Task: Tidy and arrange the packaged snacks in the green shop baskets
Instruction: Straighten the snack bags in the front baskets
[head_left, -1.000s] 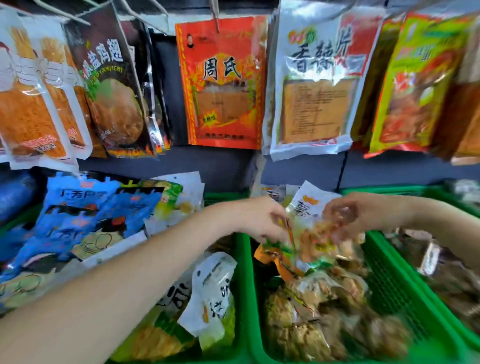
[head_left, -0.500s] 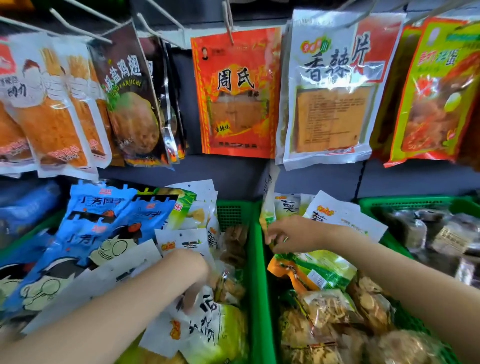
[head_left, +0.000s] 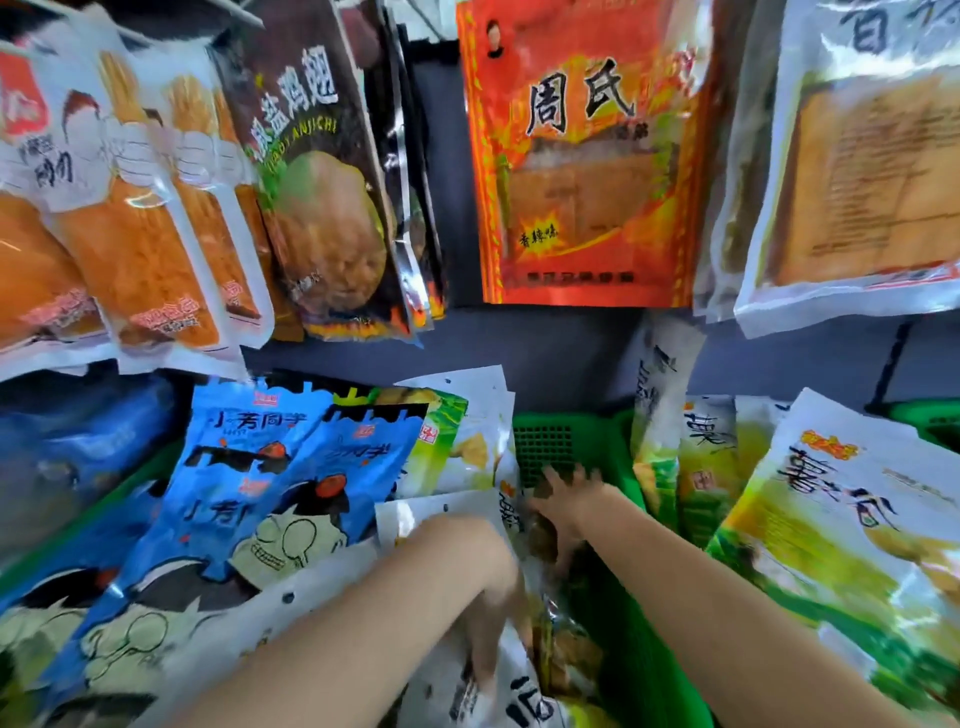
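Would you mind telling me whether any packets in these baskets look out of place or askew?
Yes: the blue cartoon packets lie fanned and tilted, overlapping the basket's left edge. A white-and-yellow packet leans across the green basket divider. Both hands, left and right, reach among brown snack packs.

A dark grey back panel (head_left: 561, 358) runs behind the display — matte, with a thin vertical seam (head_left: 889, 364) toward the right. Thin metal hooks (head_left: 415, 21) jut from it near the top edge, and bright, even light glares off glossy surfaces.
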